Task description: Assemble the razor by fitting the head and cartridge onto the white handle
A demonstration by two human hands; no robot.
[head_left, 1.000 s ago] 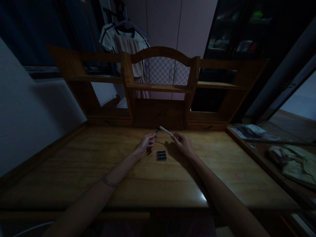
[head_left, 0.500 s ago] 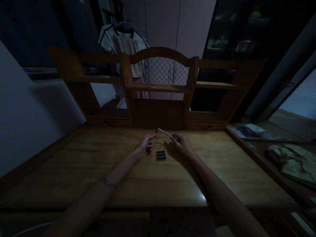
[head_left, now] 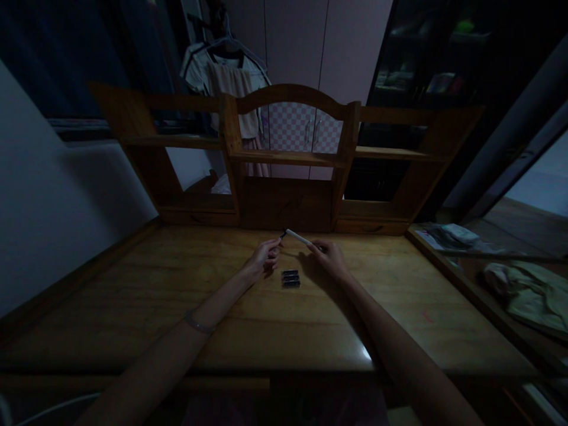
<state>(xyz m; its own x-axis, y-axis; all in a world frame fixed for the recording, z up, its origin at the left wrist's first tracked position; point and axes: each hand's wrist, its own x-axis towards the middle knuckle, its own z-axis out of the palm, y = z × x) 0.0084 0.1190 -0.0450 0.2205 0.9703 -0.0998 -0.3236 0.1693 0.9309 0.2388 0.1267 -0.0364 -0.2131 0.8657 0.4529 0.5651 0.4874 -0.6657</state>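
Both hands are raised a little over the middle of a wooden desk (head_left: 133,296). My right hand (head_left: 328,258) grips a slim white stick-like object (head_left: 298,237) that points up and to the left. My left hand (head_left: 265,258) pinches the stick's small dark tip between its fingertips. Just below and between the hands, a small dark rectangular pack (head_left: 290,278) with three ribbed segments lies flat on the desk. A thin bracelet (head_left: 197,323) circles my left wrist.
A wooden hutch (head_left: 288,160) with open shelves stands along the desk's back edge. Clothes on a hanger (head_left: 226,71) hang behind it. To the right, a lower surface holds papers (head_left: 448,235) and crumpled cloth (head_left: 528,293). A pale wall borders the left side.
Nothing has visibly changed in the hands' grip. The view shifted very slightly.
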